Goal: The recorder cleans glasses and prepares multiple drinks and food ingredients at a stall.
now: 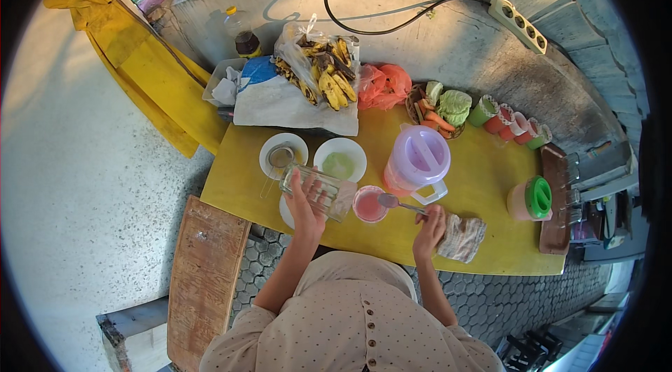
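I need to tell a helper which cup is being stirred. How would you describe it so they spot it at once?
On the yellow table, look at the near edge, between the person's two hands. There a small clear cup of pink drink stands beside the lilac-lidded pitcher. Only this cup has the spoon held by the right hand over it.

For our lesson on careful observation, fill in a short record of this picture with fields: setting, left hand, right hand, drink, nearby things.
setting: yellow table beside a grey wall
left hand: left hand grips a clear glass jar, tilted on its side
right hand: right hand holds a spoon over the cup
drink: pink liquid in a small cup
nearby things: lilac jug, bowl of green liquid, bananas, patterned cloth
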`<state>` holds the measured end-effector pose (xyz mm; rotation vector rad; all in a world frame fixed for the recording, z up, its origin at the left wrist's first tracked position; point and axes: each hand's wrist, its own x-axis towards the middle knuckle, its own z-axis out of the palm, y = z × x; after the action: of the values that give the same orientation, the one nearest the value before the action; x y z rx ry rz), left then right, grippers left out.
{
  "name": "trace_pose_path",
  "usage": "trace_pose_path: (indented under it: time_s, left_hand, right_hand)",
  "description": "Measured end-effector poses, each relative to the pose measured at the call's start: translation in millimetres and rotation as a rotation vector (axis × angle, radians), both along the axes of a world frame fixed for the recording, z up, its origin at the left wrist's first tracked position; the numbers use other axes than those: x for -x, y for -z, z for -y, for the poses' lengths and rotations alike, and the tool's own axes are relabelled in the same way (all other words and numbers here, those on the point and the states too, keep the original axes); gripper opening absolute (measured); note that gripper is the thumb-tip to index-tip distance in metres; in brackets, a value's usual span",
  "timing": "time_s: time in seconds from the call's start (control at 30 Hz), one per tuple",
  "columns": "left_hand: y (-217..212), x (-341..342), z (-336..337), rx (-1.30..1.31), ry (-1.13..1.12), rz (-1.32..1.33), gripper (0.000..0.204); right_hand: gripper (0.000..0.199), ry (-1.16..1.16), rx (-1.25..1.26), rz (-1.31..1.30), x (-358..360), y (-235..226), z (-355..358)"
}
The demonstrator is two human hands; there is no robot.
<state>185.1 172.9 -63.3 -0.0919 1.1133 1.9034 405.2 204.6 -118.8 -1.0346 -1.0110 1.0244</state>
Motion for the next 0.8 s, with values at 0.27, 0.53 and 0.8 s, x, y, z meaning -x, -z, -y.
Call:
trace_pose_path:
  time_s: [0.27, 0.53, 0.8]
  left_hand:
    - [7, 2, 2, -0.118, 0.017, 0.115, 0.049]
    - [26, 7, 1, -0.108, 0.026, 0.056, 0.037]
    - [25, -2, 0, -0.087, 0.085, 0.057, 0.035]
  right_hand:
    - [0.027, -0.209, 0.058, 0.631, 2, 78, 0]
    - [0.027, -0.114, 0.091, 0.481, 3, 51, 6]
    - [0.029, -0.167, -0.015, 0.659, 1, 76, 2]
